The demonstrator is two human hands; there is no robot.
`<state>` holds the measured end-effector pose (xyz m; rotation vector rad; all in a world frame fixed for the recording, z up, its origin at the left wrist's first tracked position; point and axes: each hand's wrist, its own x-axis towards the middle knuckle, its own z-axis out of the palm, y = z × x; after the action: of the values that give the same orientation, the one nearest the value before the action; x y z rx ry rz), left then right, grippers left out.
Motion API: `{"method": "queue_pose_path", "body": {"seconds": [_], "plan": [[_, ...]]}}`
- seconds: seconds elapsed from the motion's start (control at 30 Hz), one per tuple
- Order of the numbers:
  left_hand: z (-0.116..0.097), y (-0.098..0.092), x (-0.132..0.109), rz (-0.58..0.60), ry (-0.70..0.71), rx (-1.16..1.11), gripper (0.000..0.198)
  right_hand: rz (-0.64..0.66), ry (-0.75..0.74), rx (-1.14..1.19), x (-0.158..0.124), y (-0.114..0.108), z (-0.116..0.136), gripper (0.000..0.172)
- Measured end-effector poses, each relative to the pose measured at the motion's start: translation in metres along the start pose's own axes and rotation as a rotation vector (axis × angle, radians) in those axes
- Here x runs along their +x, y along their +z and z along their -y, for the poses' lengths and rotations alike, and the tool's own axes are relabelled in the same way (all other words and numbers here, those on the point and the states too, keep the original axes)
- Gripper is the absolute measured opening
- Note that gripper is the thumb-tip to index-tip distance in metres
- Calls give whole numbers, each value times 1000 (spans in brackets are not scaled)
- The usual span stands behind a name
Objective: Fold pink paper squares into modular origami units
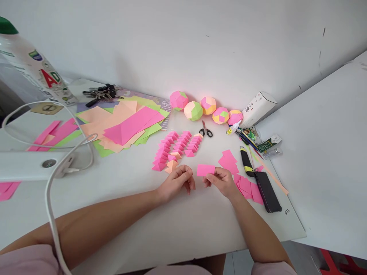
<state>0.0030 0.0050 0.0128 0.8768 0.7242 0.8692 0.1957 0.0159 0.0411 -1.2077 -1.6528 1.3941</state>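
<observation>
A small pink paper rectangle [205, 170] is pinched between the thumb and fingers of my right hand [222, 181], held up above the table. Just left of it, apart from the paper, my left hand [179, 181] is loosely curled, thumb against the forefinger, with nothing visible in it. Beyond my left hand stand rows of folded pink paper units [163, 151], a few of them peach. Loose pink paper pieces [228, 162] lie beyond my right hand, and more pink pieces [246, 187] lie beside its wrist.
Several paper balls [193, 111] line the wall. Black scissors [205, 130], a glue bottle [233, 127], a cutter knife [246, 162] and a phone [267, 191] lie around. Coloured sheets [129, 128] are piled left. A white cable [49, 206] crosses near my left arm.
</observation>
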Motion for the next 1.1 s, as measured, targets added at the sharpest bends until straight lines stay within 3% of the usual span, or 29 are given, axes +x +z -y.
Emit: {"method": "queue_pose_path", "body": {"seconds": [0.23, 0.57, 0.83, 1.0, 1.1], "plan": [[-2, 1, 0, 2, -12, -14, 31, -40, -110, -337, 1, 5, -6, 22], [-1, 0, 1, -10, 22, -2, 31, -107, -167, -389, 3, 5, -12, 20], [2, -2, 3, 2, 35, -60, 36, -73, -274, -442, 3, 4, -8, 19], [1, -1, 4, 23, 7, 30, 32, -75, -291, -460, 3, 6, -11, 25], [0, 0, 5, -5, 13, 48, 34, -124, -346, -400, 2, 8, -14, 40]]}}
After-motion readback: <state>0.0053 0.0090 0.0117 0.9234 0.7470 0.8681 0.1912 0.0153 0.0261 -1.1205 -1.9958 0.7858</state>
